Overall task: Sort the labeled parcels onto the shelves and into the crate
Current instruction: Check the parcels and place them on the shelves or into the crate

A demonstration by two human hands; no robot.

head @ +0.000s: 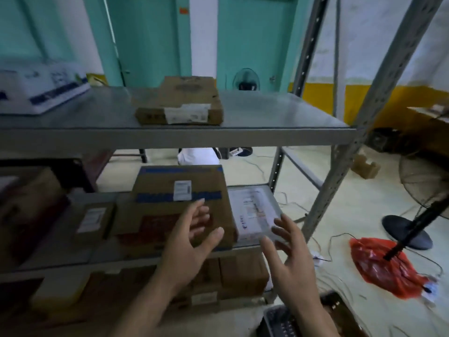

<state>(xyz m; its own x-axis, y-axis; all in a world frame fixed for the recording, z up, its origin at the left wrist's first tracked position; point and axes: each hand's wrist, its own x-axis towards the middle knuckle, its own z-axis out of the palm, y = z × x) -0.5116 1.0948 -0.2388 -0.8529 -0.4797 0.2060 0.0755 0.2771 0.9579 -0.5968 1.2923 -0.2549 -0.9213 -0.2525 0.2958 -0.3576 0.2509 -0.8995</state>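
Observation:
A metal rack fills the view. On its middle shelf (73, 246) lies a large cardboard parcel with blue tape and a white label (179, 198). A flat white plastic-wrapped parcel (252, 212) lies to its right, a small labeled box (93, 220) to its left. My left hand (192, 242) hovers open just in front of the large parcel. My right hand (289, 249) is open at the white parcel's near edge, fingers spread, holding nothing. On the upper shelf (267, 113) sits a flat brown labeled box (179, 103). A dark crate (279, 319) shows at the bottom edge.
A white and blue carton (36, 88) rests at the upper shelf's left. More brown boxes (233, 276) fill the lowest shelf. To the right, a standing fan base (405, 229), a red plastic bag (384, 266) and loose cables lie on the floor.

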